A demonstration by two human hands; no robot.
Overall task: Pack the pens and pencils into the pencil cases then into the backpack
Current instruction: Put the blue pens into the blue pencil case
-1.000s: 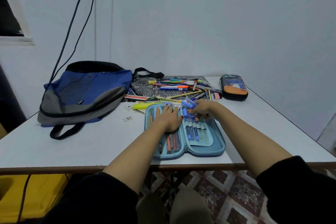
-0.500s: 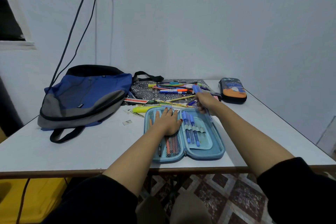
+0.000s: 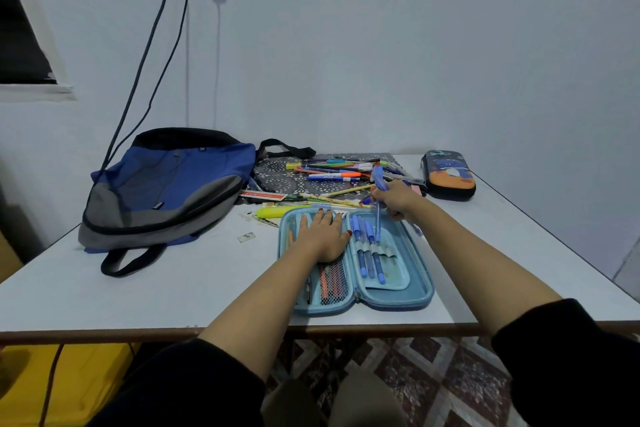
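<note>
While the light blue pencil case [image 3: 415,298] lies open near the front edge of the table [image 3: 173,281], only part of the packing is seen done. A few blue pens [image 3: 367,250] are held under the elastic loops of its right half. Some orange pencils [image 3: 325,284] are seen behind the mesh of its left half.

The left hand [image 3: 323,236] is laid flat on the mesh half with fingers straight, so the case is pinned down. A blue pen [image 3: 378,177] is gripped in the right hand [image 3: 398,199] with fingers curled round it, at the far rim of the case and tip down toward the loops. Whether a second pen is also held cannot be told. This pen is judged to be meant for a free loop and is not yet seated.

Much is left. A big pile of pens and pencils [image 3: 339,173] is spread on the patterned mat [image 3: 280,170] behind the case. A yellow highlighter [image 3: 277,211] and a few pencils are left loose on the table between mat and case. The second pencil case [image 3: 448,175], dark with an orange print, is seen shut at the far right; its contents cannot be told. The backpack [image 3: 162,184] is laid flat at the left, with no case seen in it. Progress is judged early: one case partly filled, nothing zipped, nothing in the bag.
</note>
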